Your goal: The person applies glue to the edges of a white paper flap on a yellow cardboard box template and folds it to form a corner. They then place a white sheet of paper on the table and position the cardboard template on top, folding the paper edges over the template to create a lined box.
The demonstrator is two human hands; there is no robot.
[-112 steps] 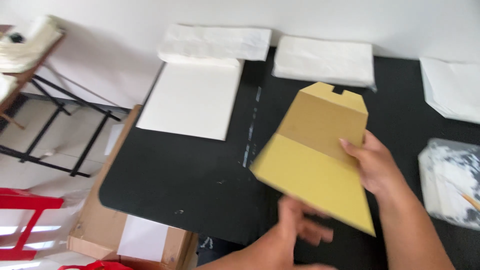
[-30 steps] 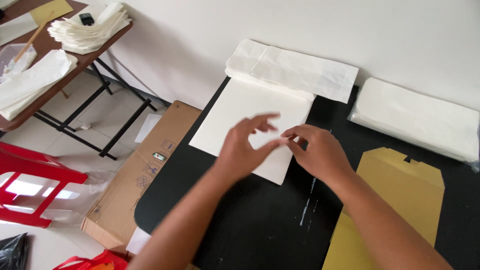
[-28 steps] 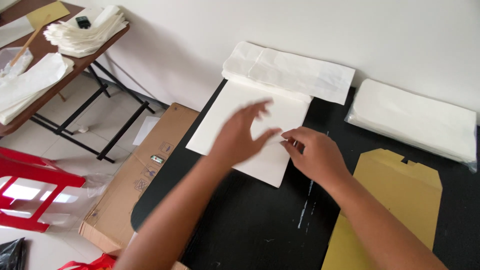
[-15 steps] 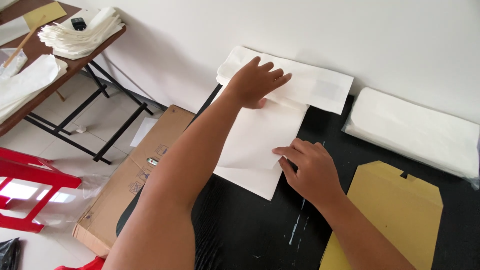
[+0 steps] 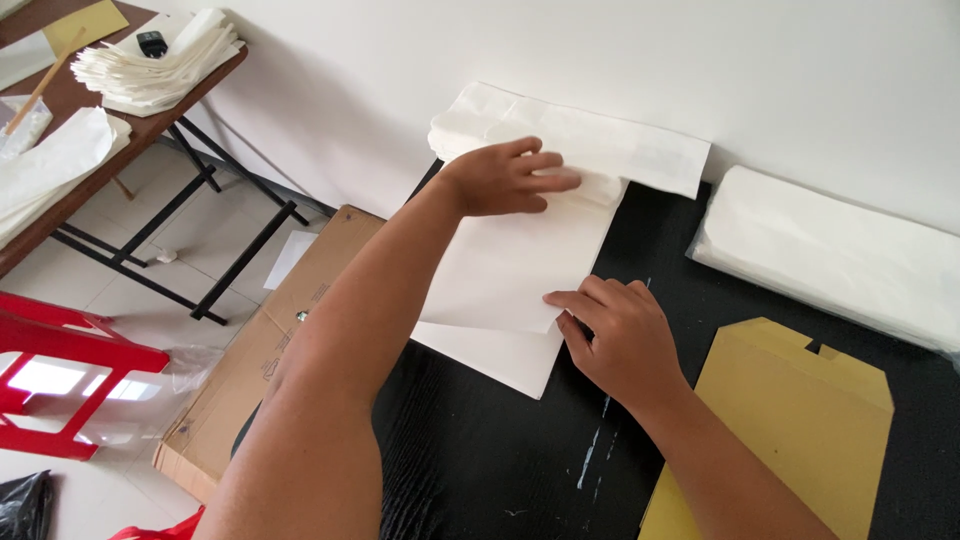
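Bright, even daylight, soft shadows under the forearms, sharp focus throughout, mild glare on floor (image 5: 120,300) beyond the surface's left edge

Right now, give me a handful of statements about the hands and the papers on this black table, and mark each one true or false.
1. The left hand rests on the far end of the white sheet. True.
2. The right hand holds the brown card template. False: that hand presses on the near corner of the white sheet, and the template lies apart on the black table.
3. A stack of white paper bags lies against the wall beyond the sheet. True.
4. The cardboard box sits on top of the table. False: it stands on the floor beside the table's left edge.
5. The red stool is on the floor at the left. True.
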